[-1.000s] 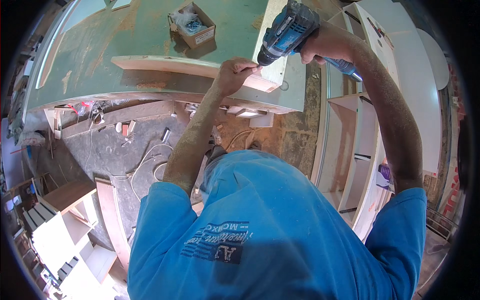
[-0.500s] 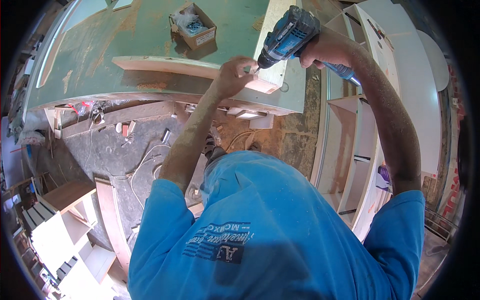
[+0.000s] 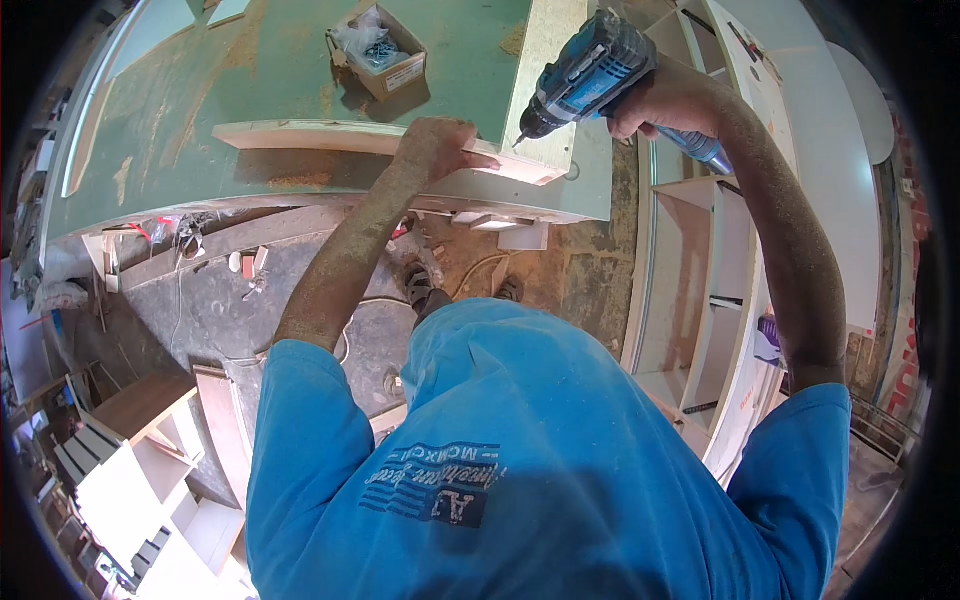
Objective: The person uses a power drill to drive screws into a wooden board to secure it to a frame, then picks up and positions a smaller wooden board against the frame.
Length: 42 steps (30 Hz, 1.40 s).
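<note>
Right hand (image 3: 660, 100) wrapped round drill (image 3: 592, 78), left hand (image 3: 436, 147) clasping board (image 3: 300, 137); loose hold could let board shift, bit (image 3: 518, 140) skid

Tilted blue-and-black drill (image 3: 592, 78), tip by corner of wide pale board (image 3: 541, 50) and narrow board (image 3: 310, 138)

Bright blue short-sleeved T-shirt (image 3: 600, 410) with a navy print (image 3: 430, 484) of stripes and lettering on the front. Left hand (image 3: 436, 148) and right hand (image 3: 672, 100) both bare, forearms (image 3: 785, 215) pretty dusty, plus dark strappy-looking footwear (image 3: 417, 286).
</note>
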{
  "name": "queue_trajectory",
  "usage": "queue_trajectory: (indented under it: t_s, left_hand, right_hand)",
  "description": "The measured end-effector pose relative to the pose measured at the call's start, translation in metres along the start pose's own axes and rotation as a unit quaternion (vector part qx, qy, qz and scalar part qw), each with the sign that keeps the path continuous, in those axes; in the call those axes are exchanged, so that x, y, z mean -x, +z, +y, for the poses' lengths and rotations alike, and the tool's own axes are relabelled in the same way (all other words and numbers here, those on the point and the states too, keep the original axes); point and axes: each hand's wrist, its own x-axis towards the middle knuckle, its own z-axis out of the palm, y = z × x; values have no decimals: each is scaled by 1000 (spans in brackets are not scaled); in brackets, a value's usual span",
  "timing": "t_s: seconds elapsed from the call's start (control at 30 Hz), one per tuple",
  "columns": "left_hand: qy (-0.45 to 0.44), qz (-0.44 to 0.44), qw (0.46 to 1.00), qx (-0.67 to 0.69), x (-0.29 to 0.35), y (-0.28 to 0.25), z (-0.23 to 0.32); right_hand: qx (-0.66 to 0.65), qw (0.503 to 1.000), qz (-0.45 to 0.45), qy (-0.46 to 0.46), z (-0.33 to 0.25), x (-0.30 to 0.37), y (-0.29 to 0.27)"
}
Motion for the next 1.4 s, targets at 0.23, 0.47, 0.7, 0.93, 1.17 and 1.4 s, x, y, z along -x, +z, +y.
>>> queue_trajectory:
  t_s: [0.23,0.47,0.7,0.93,1.17,1.4]
  left_hand:
    - [14,0,1000,-4,-3,1,-3]
    - [37,6,999,-3,-4,-3,-2]
    - [18,-15,1000,-7,-5,2,-4]
    - [24,-34,999,-16,-8,-5,0]
    - [38,-53,998,-11,-5,-18,3]
    - [51,-49,997,-7,-6,-15,0]
  right_hand:
    - [29,999,4,21,-3,-2,-4]
    - [29,999,-32,24,8,-12,-7]
    - [33,998,-49,37,-4,-12,-9]
    - [-7,998,-53,36,-2,-14,-11]
    - [-5,997,-37,70,-9,-7,-10]
    - [-30,997,-34,69,-15,-10,-11]
